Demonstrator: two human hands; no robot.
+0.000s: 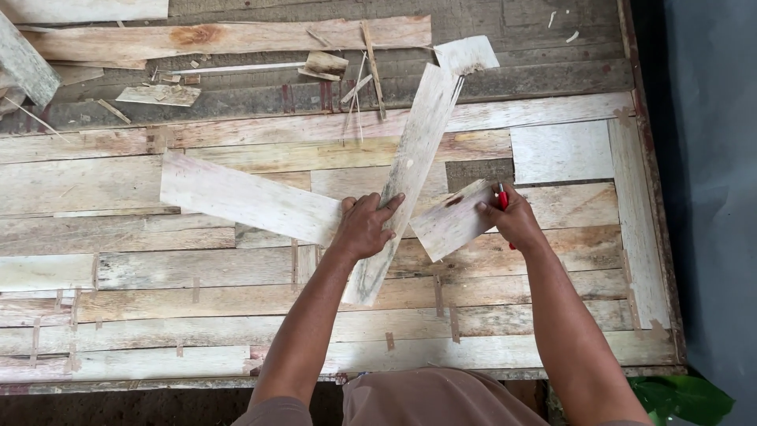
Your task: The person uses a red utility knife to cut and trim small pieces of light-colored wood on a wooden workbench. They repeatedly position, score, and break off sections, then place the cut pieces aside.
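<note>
**Both hands on the veneer strips at the patchwork table**

The left hand (364,227) lay flat and spread, palm down, pinning a long pale veneer strip (406,173) that ran diagonally from near the table's front up toward the far scraps. Under the same palm sat the end of a wider veneer sheet (248,199), which stretched away to the left (both pieces looked thin and rough-edged). Fingers were extended across the long strip, not curled around it.

The right hand (516,221) was closed, pinching a short veneer piece (453,221) at its right edge and tilting it beside the long strip, close but with a slim gap between them. In that same grip sat a small red-handled cutter (503,199), its tip poking up above the knuckles; the blade itself was too small to make out.

All of this rested on a worktable (568,150) surfaced with joined veneer pieces. Offcuts and slivers (162,95) littered the far edge, and a green leaf (686,398) showed at the near right corner.
</note>
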